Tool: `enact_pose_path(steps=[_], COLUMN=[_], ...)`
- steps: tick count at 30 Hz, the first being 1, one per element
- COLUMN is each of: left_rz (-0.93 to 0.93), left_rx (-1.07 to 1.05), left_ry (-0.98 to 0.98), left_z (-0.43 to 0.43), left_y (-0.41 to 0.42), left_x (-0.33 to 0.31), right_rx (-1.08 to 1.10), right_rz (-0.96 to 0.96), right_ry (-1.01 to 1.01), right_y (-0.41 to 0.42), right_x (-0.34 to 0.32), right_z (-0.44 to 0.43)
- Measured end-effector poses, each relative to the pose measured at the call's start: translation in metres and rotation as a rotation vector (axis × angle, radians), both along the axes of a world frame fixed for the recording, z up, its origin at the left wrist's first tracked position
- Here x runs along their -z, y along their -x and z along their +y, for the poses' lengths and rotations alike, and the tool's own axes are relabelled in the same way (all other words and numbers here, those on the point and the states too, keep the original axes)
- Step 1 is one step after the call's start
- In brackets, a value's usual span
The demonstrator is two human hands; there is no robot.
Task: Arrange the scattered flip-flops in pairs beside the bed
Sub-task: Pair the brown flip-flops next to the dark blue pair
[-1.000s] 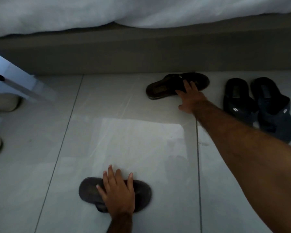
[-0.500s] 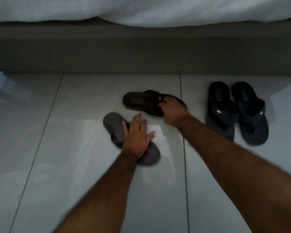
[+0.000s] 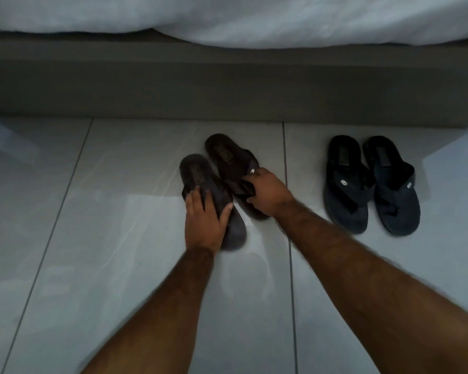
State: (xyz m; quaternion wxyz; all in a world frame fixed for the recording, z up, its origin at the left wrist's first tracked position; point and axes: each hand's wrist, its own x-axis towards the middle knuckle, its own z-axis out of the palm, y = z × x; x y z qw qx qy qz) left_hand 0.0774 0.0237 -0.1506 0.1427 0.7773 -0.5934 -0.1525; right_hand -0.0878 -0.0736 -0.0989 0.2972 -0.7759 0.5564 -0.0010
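One brown flip-flop (image 3: 197, 171) is pressed by the spread left hand (image 3: 204, 222). Its mate (image 3: 227, 157) is pinched at the strap by the right hand (image 3: 268, 193).

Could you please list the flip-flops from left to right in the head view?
In order: left brown flip-flop, under the left hand → right brown flip-flop, gripped by the right hand → left navy flip-flop → right navy flip-flop.
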Motion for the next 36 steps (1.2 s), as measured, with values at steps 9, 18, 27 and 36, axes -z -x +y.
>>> enact_pose_path(steps=[9, 18, 27, 36], left_rz=[-0.175, -0.184, -0.184, -0.173], left_rx=[0.233, 0.232, 0.254, 0.284], left_ry=[-0.442, -0.457, -0.410, -0.404], left_z=[-0.128, -0.136, -0.106, -0.092], left_y=[-0.023, -0.023, -0.024, -0.025], left_x=[-0.036, -0.031, -0.026, -0.029], right_rx=[0.078, 0.043, 0.086, 0.101], right_rz=[0.004, 0.005, 0.004, 0.027], right_ry=[0.087, 0.091, 0.095, 0.082], right_y=[0.012, 0.003, -0.003, -0.009], right_x=[0.007, 0.012, 0.016, 0.015], right_z=[-0.014, -0.015, 0.015, 0.023])
